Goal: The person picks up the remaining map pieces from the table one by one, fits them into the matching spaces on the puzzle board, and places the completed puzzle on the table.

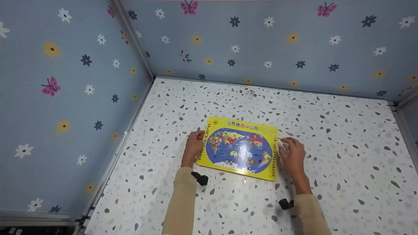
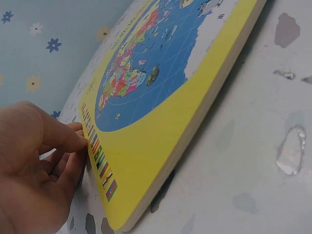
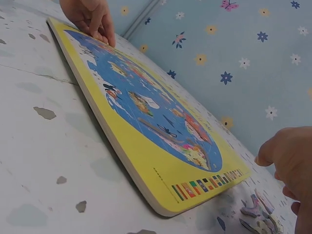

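Note:
A yellow-bordered world map puzzle board [image 1: 241,173] lies on the speckled table, its blue oval map facing up. My left hand [image 1: 195,143] is at the board's left edge; in the left wrist view its thumb and fingers [image 2: 73,141] pinch that edge beside a row of small flags. My right hand [image 1: 294,155] is just off the right edge with fingers bent loosely, holding nothing. In the right wrist view, several small flat pieces [image 3: 263,214] lie on the table below the right hand, by the board's flag-lined edge.
The white speckled tabletop [image 1: 163,104] is bounded by blue flowered panels [image 1: 248,49] at the back and left, with a metal frame post [image 1: 134,39] at their corner. A small black device [image 1: 200,179] sits at the left wrist and another [image 1: 285,204] at the right.

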The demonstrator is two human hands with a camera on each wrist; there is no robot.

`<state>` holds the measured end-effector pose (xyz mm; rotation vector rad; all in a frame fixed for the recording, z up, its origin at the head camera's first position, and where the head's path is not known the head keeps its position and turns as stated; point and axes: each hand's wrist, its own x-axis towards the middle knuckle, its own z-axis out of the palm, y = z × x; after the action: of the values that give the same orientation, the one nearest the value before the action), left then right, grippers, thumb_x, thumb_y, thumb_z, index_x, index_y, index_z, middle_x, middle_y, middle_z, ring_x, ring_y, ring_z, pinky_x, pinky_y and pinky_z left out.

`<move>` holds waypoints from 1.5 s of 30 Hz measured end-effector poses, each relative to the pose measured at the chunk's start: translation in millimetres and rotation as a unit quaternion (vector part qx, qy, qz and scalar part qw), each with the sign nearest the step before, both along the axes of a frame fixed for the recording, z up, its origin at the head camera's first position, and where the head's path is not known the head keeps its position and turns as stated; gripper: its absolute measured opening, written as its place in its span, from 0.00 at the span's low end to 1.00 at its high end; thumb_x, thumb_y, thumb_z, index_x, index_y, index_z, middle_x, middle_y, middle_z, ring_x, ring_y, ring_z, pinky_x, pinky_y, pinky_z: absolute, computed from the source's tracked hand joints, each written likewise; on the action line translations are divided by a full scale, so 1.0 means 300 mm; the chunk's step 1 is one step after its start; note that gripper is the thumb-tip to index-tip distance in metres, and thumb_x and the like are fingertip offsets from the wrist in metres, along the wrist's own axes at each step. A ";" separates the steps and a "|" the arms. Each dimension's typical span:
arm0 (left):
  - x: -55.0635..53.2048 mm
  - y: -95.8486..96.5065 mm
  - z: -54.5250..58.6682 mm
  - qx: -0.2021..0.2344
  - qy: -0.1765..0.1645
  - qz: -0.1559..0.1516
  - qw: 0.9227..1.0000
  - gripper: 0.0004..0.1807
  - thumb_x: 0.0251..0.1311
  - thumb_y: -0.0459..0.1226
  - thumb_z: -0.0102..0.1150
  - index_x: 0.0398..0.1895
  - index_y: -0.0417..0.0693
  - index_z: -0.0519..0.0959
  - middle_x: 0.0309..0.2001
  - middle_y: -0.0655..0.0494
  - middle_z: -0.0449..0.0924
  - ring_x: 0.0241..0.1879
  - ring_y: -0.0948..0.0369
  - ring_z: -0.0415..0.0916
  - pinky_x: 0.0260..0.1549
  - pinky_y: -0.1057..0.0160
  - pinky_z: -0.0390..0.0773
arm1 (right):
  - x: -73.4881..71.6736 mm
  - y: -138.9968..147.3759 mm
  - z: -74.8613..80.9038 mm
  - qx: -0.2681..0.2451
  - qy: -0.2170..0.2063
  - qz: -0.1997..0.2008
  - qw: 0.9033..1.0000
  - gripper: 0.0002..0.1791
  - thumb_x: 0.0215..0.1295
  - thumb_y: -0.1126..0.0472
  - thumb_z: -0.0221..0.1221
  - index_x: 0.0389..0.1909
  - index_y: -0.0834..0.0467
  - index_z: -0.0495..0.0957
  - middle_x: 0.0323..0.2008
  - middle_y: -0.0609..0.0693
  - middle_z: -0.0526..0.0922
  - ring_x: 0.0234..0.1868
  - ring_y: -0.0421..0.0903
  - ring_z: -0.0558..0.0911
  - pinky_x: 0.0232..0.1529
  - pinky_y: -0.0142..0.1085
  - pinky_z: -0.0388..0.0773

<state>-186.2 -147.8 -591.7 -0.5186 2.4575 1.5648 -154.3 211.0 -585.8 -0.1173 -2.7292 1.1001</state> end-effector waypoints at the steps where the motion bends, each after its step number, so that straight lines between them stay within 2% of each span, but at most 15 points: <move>1: 0.000 0.000 0.000 0.002 -0.001 0.001 1.000 0.22 0.69 0.31 0.37 0.62 0.49 0.72 0.54 0.53 0.69 0.51 0.57 0.67 0.57 0.56 0.68 | 0.000 0.005 -0.001 -0.001 -0.001 -0.002 1.000 0.16 0.65 0.61 0.59 0.53 0.58 0.77 0.60 0.57 0.72 0.62 0.58 0.67 0.65 0.56 0.53; 10: -0.002 0.001 -0.006 0.010 -0.002 0.004 1.000 0.24 0.66 0.28 0.36 0.62 0.49 0.72 0.53 0.53 0.69 0.50 0.58 0.67 0.56 0.57 0.69 | -0.016 0.056 -0.010 -0.004 -0.035 -0.040 0.999 0.17 0.66 0.59 0.57 0.55 0.56 0.76 0.63 0.56 0.69 0.67 0.57 0.63 0.67 0.57 0.51; 16: -0.009 0.003 -0.005 0.006 -0.006 0.004 1.000 0.20 0.68 0.31 0.40 0.60 0.49 0.73 0.52 0.54 0.70 0.52 0.58 0.69 0.58 0.57 0.68 | -0.038 0.088 -0.019 -0.008 -0.063 -0.066 0.996 0.18 0.67 0.58 0.56 0.57 0.57 0.76 0.65 0.57 0.67 0.68 0.57 0.61 0.68 0.56 0.53; 29: -0.001 0.003 -0.001 0.010 -0.009 0.007 1.000 0.22 0.67 0.30 0.39 0.62 0.50 0.72 0.53 0.54 0.70 0.53 0.58 0.68 0.58 0.57 0.69 | -0.084 0.133 -0.023 0.009 -0.124 -0.055 0.991 0.21 0.68 0.57 0.53 0.61 0.57 0.72 0.68 0.60 0.61 0.70 0.60 0.57 0.69 0.58 0.51; 35: -0.001 0.000 -0.004 0.003 0.000 0.001 1.000 0.21 0.68 0.31 0.38 0.61 0.50 0.73 0.53 0.53 0.69 0.52 0.58 0.68 0.58 0.56 0.68 | -0.098 0.140 -0.024 0.024 -0.111 -0.052 0.992 0.17 0.68 0.58 0.55 0.55 0.58 0.75 0.66 0.61 0.63 0.67 0.60 0.59 0.67 0.57 0.53; 40: -0.008 0.001 -0.009 0.005 -0.002 0.008 1.000 0.22 0.66 0.30 0.40 0.60 0.49 0.74 0.51 0.54 0.70 0.50 0.59 0.68 0.57 0.57 0.69 | -0.102 0.146 -0.026 0.022 -0.112 -0.050 0.992 0.16 0.69 0.57 0.54 0.54 0.58 0.76 0.65 0.61 0.63 0.66 0.59 0.59 0.65 0.57 0.55; 45: -0.014 0.003 -0.014 -0.009 0.003 0.009 1.000 0.21 0.66 0.30 0.41 0.60 0.49 0.74 0.51 0.54 0.71 0.50 0.58 0.69 0.56 0.58 0.69 | -0.103 0.151 -0.033 0.028 -0.094 -0.041 0.994 0.15 0.69 0.57 0.55 0.52 0.60 0.76 0.63 0.62 0.65 0.64 0.61 0.60 0.64 0.56 0.56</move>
<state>-190.5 -147.0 -596.1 -0.5413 2.4806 1.5552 -185.1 256.4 -595.8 -0.3391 -2.8868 1.0389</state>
